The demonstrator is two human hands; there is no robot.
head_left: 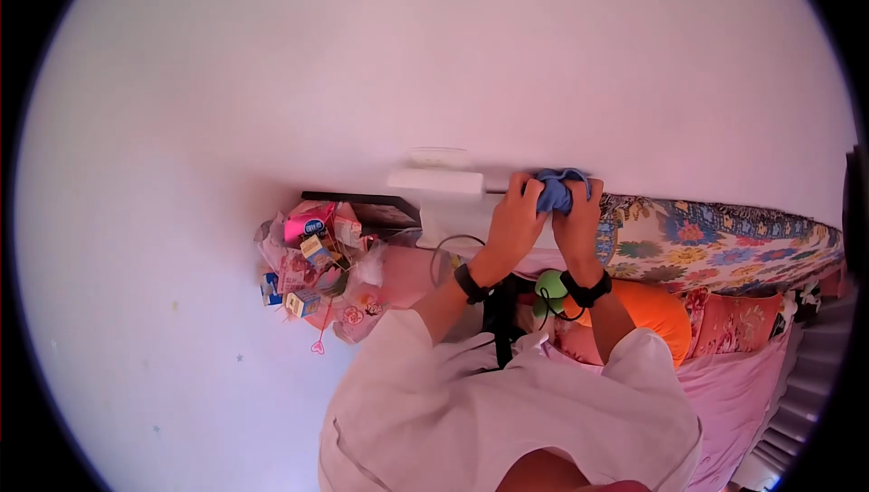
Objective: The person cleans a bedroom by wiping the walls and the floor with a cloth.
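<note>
A bunched blue cloth (pixel 555 191) is held between both hands, close to the pale wall. My left hand (pixel 518 211) has its fingers closed on the cloth's left side. On the right side my right hand (pixel 577 216) grips the same cloth, and a narrow strip of it loops up over the fingers. Each wrist wears a black band. Just left of the hands is a white box-like object (pixel 437 184) against the wall. Under the hands lies a white surface, partly hidden by the forearms.
Packets and small boxes (pixel 312 252) are heaped at the left beside a dark-edged panel (pixel 380 210). A flower-patterned cloth (pixel 706 238) runs along the wall at right. Below it are an orange cushion (pixel 652 311), a green round object (pixel 550 286) and pink bedding (pixel 724 392).
</note>
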